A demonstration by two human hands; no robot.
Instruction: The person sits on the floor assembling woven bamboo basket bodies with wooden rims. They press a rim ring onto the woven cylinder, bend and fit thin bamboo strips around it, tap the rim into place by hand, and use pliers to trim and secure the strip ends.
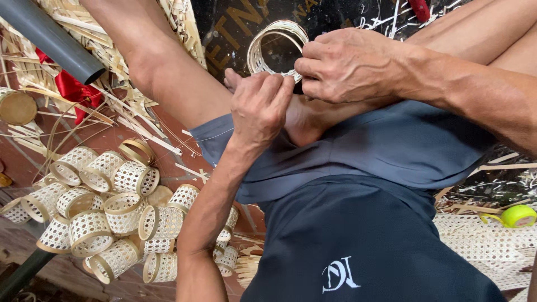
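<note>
From my seat I see both hands meeting on a small woven ring (pixel 278 47) of pale bamboo strip, held up above the person's crossed legs at about twelve o'clock in the head view. The left hand (pixel 260 106) comes up from six o'clock with its fingers curled together and pinched on the ring's lower rim; the right hand (pixel 347 64) reaches in from three o'clock, fingers closed on the same lower edge just beside the left fingertips, so the two grips are touching or nearly so. The ring's opening faces roughly toward the camera, its axis pointing at me and tipped slightly to eleven o'clock, and most of its hoop stands free above the hands. Neither hand is clearly nearer; both are on it, the right covering more of the rim. I cannot tell whether a loose strip end runs between the fingers. Off at eight o'clock on the floor lies a pile of finished woven rings (pixel 112 215), well apart from the hands, with loose bamboo strips (pixel 112 67) at ten o'clock beside a grey pipe (pixel 50 39).
</note>
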